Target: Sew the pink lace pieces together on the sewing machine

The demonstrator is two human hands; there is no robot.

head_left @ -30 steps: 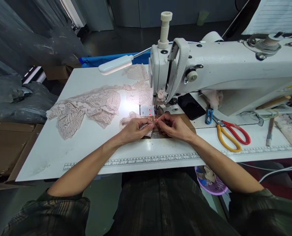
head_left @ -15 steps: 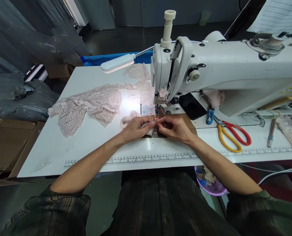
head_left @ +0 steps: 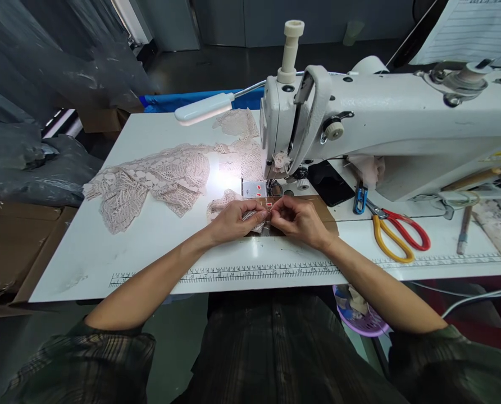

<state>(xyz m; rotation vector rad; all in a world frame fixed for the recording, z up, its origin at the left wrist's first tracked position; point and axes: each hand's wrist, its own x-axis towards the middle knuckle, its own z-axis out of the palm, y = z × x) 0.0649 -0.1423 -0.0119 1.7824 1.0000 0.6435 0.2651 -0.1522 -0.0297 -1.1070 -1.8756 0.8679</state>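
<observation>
My left hand (head_left: 237,220) pinches a small piece of pale pink lace (head_left: 225,200) just in front of the sewing machine's needle area. Thumb and fingers of my right hand (head_left: 295,220) are pressed together close to the left fingertips, apparently at the edge of the same lace; what lies between them is too small to make out. Both hands rest over a brown board (head_left: 320,216) on the table. Right behind them stand the metal needle plate (head_left: 253,188) and the head of the white sewing machine (head_left: 278,123).
More pale lace (head_left: 166,171) lies spread on the white table (head_left: 86,241) to the left. At the right are a black phone (head_left: 330,182), blue thread snips (head_left: 360,198) and scissors (head_left: 396,230) with red and yellow handles. A lamp (head_left: 204,109) hangs over the lace.
My hands stay almost in place, with fingertips only slightly shifted at the lace. The whole view has moved a little.
</observation>
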